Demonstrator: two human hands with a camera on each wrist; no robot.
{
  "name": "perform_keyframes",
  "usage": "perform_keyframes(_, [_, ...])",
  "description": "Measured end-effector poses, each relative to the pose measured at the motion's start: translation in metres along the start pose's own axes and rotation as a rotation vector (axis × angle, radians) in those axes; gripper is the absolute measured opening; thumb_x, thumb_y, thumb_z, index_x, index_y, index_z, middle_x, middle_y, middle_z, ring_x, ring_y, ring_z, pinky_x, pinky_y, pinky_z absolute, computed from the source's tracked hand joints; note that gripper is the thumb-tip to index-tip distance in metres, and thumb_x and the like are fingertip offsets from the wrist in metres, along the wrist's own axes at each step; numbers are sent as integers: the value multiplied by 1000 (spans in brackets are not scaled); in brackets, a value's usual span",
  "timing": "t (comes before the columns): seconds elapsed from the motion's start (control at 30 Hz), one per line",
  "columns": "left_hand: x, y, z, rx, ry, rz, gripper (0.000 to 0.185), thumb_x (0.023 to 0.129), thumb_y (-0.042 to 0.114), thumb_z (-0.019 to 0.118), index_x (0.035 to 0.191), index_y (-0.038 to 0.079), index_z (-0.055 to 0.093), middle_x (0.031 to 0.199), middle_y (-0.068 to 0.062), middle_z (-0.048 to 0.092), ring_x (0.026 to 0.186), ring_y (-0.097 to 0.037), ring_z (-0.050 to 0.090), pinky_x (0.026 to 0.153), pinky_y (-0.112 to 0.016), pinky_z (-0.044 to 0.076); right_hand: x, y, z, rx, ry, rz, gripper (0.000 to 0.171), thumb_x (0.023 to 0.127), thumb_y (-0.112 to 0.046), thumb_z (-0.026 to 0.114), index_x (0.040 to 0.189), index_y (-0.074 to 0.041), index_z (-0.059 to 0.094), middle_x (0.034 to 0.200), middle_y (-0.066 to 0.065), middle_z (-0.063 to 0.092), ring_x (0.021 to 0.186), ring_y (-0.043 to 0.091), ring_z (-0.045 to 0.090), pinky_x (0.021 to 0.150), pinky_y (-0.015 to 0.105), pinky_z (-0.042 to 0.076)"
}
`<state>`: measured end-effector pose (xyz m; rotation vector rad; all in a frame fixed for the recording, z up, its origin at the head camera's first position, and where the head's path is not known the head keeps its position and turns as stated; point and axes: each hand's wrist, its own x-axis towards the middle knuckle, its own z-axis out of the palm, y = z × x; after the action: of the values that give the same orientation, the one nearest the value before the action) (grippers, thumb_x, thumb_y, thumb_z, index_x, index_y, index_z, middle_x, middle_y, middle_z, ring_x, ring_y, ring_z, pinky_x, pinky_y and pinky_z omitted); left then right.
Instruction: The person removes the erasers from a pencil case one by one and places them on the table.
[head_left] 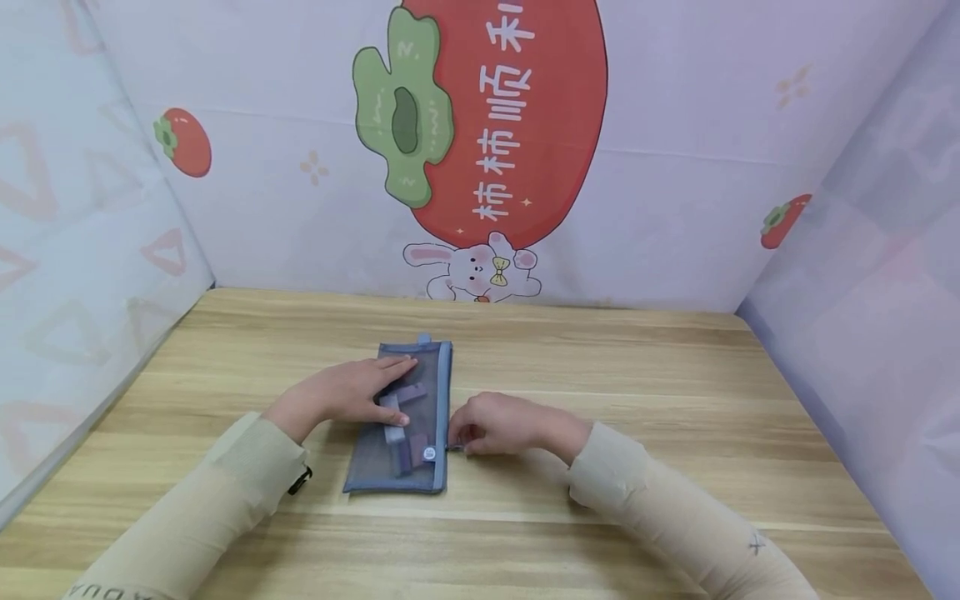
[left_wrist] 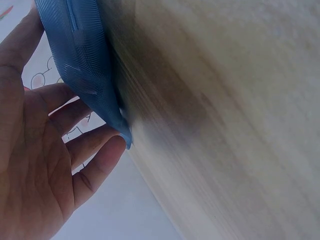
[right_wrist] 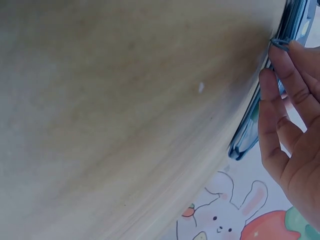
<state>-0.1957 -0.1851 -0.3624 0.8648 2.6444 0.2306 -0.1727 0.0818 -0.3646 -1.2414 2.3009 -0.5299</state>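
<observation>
Mesh zip pouch (head_left: 367,462), blue-gray, lies flat on the wood-grain table (head_left: 675,400), approx. at table ctr., slightly twd. 9 o'clock in head view. L hand (head_left: 348,392) comes in from the pouch's 9 o'clock & rests on the mesh: fingers straight, thumb spread well apart from them, nothing pinched. R hand (head_left: 498,423) is just off the pouch's 4 o'clock edge, thumb & index pinching a small thin loop (right_wrist: 279,43) there; its other fingers bend loosely, w/ small gaps btwn. them in R-wrist view. Zipper strip (head_left: 444,400) runs along the 3 o'clock side; fabric tab (head_left: 424,338) sticks out btwn. 12 & 1; round white label (head_left: 429,454) sits approx. 5. Purple & whitish blocks (head_left: 393,429) show thru the mesh, exact no. unclear. Beyond, at 12 o'clock, a wall sheet (head_left: 675,233) w/ big persimmon print (head_left: 540,142), rabbit drawing (head_left: 476,271) at its 6.
</observation>
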Motion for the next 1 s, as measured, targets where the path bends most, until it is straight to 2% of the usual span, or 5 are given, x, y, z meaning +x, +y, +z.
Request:
perform_keyframes(0.37, [2,-3,1,8,19,17,98,86,66,61,155,4,29,160,-19,32,143,-41,38,113,-55,35,-5,-7,5,-20,-24,-20,16,91,-7,68,106,-11,74,96,-3,71,80,1,55,77,16,49])
perform_keyframes(0.73, [-1,-1,-1,-33,15,11,97,86,63,63,156,5,27,161,-18,30,145,-40,35,115,-55,33,-9,-8,9,25,-54,-67,15,92,-8,68,106,-10,72,91,-5,67,78,-1,54,75,14,48])
perform_keyframes(1.0, [-1,-2,0,-46,10,9,98,86,64,63,156,4,28,160,-19,31,145,-41,35,114,-55,33,-10,-12,11,17,-74,-75,15,92,-9,69,106,-10,73,89,-5,68,77,-3,54,74,13,47])
